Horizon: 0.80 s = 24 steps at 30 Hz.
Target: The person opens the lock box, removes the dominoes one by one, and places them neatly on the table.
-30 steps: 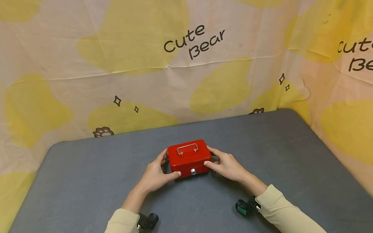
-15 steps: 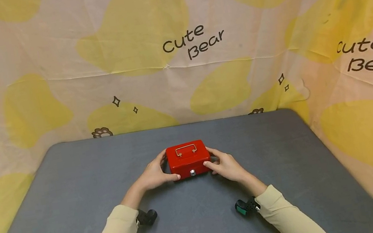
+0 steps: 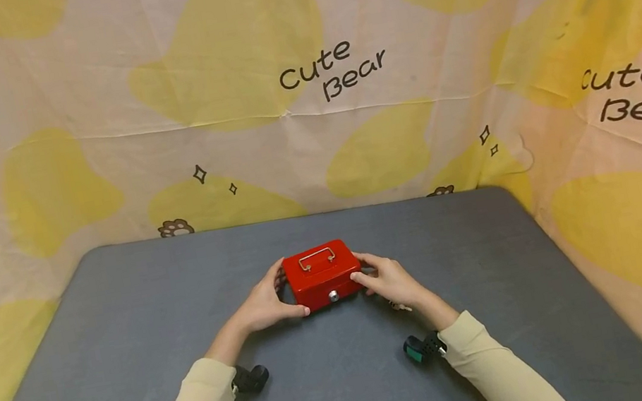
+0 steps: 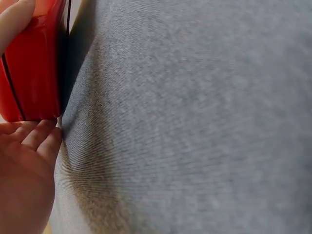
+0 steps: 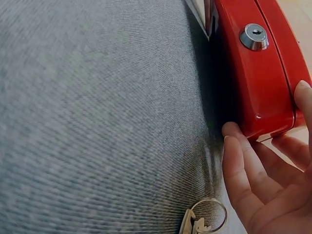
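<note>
A red cash box [image 3: 320, 279] with a wire handle on its lid sits between my two hands on the grey table. My left hand [image 3: 264, 304] holds its left end, thumb at the front corner and fingers along the side. At the right end my right hand [image 3: 391, 281] grips it with the thumb near the lid seam; the fingers reach the side and lower edge in the right wrist view. The silver key lock [image 5: 254, 36] on the front has no key in it. The lid is down.
A ring with small keys [image 5: 197, 222] lies on the table [image 3: 340, 383] just beside my right hand, partly covered by it in the head view. A printed cloth [image 3: 243, 49] hangs behind the table and along its sides.
The cash box has turned anticlockwise, its left end coming closer to me. Both hands have moved slightly with it. The keys now show beneath my right wrist.
</note>
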{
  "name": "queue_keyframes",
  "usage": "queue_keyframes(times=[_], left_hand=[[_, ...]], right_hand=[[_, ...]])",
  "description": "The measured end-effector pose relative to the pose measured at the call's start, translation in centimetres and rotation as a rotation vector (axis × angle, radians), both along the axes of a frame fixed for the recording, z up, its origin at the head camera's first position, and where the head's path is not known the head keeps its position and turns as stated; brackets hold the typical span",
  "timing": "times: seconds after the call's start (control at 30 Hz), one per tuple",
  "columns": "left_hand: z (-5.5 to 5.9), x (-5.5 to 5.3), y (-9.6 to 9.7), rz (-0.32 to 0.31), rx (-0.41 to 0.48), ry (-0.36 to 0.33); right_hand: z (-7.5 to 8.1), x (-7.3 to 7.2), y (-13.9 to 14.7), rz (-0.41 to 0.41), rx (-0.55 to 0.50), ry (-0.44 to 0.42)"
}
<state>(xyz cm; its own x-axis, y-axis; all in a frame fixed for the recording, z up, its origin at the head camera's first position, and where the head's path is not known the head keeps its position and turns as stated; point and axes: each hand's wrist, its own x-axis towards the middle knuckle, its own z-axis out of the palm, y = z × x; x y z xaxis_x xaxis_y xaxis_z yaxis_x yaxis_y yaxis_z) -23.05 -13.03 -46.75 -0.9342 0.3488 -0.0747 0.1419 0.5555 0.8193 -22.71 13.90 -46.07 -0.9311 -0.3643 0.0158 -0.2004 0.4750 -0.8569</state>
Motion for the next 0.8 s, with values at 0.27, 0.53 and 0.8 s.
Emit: queue_keyframes(times=[0.27,0.53,0.8], left_hand=[[-0.1,0.5,0.0,0.041,0.015,-0.012],[-0.1,1.0,0.2,0.072,0.035,-0.013],[0.0,1.4,0.2,0.103,0.019,-0.011]], right_hand=[[0.7,0.0,-0.1,0.001,-0.008,-0.009],[0.7,-0.6,-0.3,-0.003,0.021,0.007],[0.4,-1.5,-0.4,0.002,0.06,-0.006]])
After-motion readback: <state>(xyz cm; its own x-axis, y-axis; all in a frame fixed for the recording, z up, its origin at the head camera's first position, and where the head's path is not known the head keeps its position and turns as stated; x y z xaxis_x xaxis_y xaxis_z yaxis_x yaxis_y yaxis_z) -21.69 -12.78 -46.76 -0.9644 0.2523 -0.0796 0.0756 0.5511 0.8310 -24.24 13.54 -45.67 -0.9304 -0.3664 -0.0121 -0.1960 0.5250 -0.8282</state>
